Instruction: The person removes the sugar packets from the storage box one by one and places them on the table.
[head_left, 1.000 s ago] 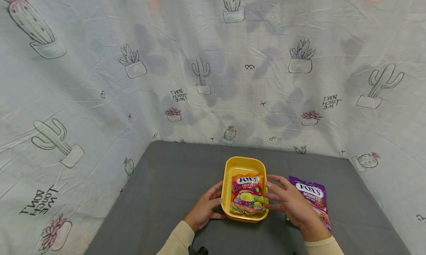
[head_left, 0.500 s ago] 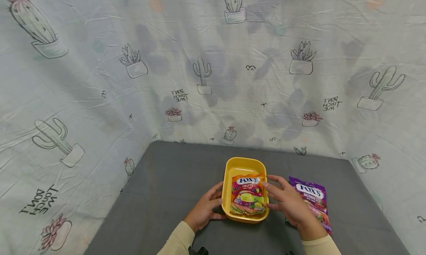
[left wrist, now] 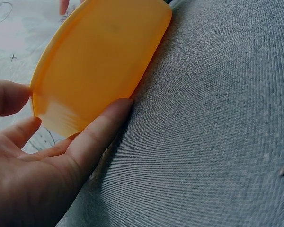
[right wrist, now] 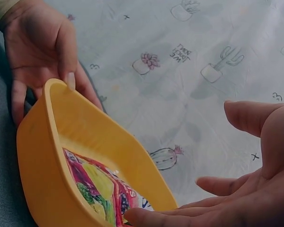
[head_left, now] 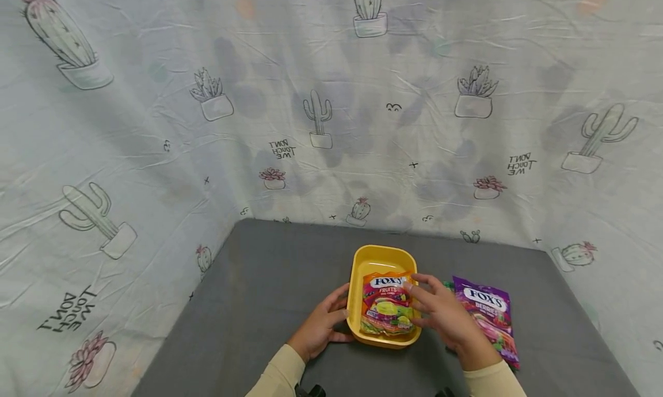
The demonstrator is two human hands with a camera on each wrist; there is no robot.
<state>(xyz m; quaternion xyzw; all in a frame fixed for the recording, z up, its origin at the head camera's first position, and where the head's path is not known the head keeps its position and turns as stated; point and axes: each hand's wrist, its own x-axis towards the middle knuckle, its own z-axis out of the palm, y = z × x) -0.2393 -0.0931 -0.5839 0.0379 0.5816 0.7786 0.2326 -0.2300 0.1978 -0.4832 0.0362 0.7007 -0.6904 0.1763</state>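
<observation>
A yellow plastic tray (head_left: 384,256) stands on the grey table with an orange bag of Fox's fruit candy (head_left: 385,305) lying in it, label up. Against the tray's left side rests my left hand (head_left: 321,327), its fingertips spread from the rim down to the base in the left wrist view. My right hand (head_left: 449,313) hovers at the right rim, fingers spread and fairly straight, the fingertips overlapping the bag's right edge in the head view. Nothing is gripped in it. In the right wrist view, one fingertip reaches in close over the bag.
Right of the tray lies a purple bag of Fox's berries candy (head_left: 487,305), partly behind my right hand. A green edge (head_left: 448,285) of another package shows beside it. A light cactus-print cloth (head_left: 342,172) walls in the grey table (head_left: 279,259) at the back and sides.
My right hand has moved left, its fingers now farther over the tray's rim and the candy bag. My left hand stays on the tray. The head view has shifted slightly.
</observation>
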